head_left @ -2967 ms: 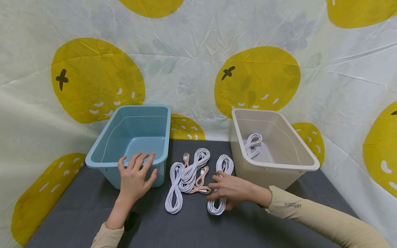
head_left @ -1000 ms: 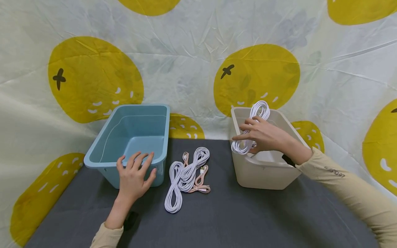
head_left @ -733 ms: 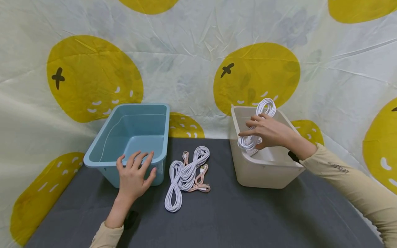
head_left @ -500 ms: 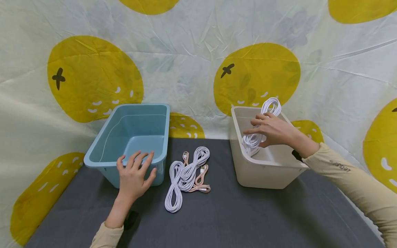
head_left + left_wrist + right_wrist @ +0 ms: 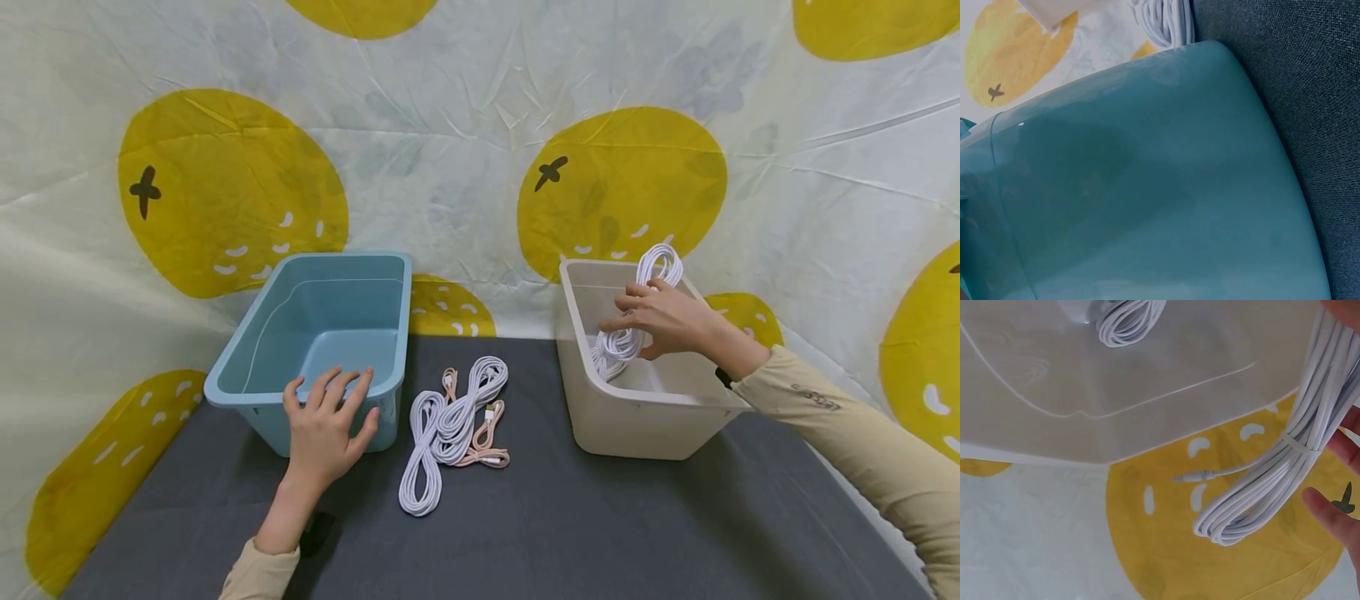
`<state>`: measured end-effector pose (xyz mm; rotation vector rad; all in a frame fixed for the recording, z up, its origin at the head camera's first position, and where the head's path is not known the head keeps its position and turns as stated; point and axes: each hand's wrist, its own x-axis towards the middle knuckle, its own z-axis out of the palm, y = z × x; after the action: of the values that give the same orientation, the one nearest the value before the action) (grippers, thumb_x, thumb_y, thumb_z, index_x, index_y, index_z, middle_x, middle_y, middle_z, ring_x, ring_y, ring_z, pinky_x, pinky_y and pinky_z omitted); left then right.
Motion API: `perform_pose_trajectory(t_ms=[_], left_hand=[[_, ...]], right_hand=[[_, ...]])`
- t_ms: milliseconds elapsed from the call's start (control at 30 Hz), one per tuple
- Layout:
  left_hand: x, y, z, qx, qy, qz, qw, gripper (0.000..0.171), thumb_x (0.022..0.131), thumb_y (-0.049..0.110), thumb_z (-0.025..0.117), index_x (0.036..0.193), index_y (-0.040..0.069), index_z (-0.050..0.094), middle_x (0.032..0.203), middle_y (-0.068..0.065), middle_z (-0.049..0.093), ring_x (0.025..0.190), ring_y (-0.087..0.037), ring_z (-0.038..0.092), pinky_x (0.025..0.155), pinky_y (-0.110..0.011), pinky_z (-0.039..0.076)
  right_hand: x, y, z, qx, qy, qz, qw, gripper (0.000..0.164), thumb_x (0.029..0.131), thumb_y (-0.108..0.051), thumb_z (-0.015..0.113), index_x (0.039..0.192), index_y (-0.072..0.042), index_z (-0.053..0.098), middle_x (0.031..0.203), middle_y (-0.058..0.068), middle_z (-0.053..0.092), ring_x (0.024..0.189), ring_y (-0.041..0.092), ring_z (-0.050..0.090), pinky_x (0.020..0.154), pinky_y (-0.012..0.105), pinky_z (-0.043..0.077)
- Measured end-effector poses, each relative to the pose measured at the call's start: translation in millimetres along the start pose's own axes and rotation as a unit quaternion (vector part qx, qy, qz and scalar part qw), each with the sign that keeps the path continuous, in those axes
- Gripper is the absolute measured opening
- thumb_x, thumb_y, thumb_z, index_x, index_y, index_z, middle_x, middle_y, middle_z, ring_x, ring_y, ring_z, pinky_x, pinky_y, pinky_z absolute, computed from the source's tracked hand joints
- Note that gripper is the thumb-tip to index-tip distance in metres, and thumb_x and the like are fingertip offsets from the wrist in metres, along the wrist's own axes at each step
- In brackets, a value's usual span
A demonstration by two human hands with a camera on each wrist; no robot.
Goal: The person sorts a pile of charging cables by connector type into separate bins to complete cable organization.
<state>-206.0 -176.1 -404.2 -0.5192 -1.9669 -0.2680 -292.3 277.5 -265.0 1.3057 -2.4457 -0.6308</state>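
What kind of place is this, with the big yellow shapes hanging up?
Probably an indoor work corner, though I can't tell which building. A patterned cloth hangs behind a dark-covered table, where coiled cables lie between a blue bin and a beige bin.

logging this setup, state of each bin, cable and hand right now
blue bin: upright, no cable visible inside
beige bin: upright, one white cable inside
held white cable: coiled, tied
two white cables on table: coiled
pink cables: coiled
left hand: fingers spread at blue bin's rim
right hand: gripping held white cable
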Motion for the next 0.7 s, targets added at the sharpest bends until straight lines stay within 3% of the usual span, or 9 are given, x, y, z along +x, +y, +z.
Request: perform_pose_trajectory(t_ms=[333, 700], left_hand=[[-0.3, 0.6, 0.1, 0.002, -0.001, -0.001, 1.0000, 0.046, 0.087, 0.040, 0.038, 0.113, 0.011, 0.062, 0.099, -0.013, 0.061, 0.099, -0.033, 0.052, 0.086, -0.060, 0.023], [-0.2, -0.6, 1.0, 0.004, 0.001, 0.001, 1.0000, 0.045, 0.086, 0.040, 0.040, 0.111, 0.011, 0.063, 0.099, -0.013, 0.061, 0.099, -0.033, 0.052, 0.085, -0.061, 0.023]], right_hand=[[-9, 6, 14, -0.060, -0.018, -0.008, 0.998, 0.065, 0.048, -0.038, 0.084, 0.109, -0.032, 0.062, 0.093, 0.005, 0.058, 0.086, 0.023, 0.049, 0.060, 0.036, 0.037], [-10, 4, 11, -0.055, 0.006, 0.006, 0.998, 0.061, 0.053, -0.037, 0.082, 0.110, -0.031, 0.062, 0.093, 0.005, 0.059, 0.086, 0.023, 0.047, 0.059, 0.034, 0.035]])
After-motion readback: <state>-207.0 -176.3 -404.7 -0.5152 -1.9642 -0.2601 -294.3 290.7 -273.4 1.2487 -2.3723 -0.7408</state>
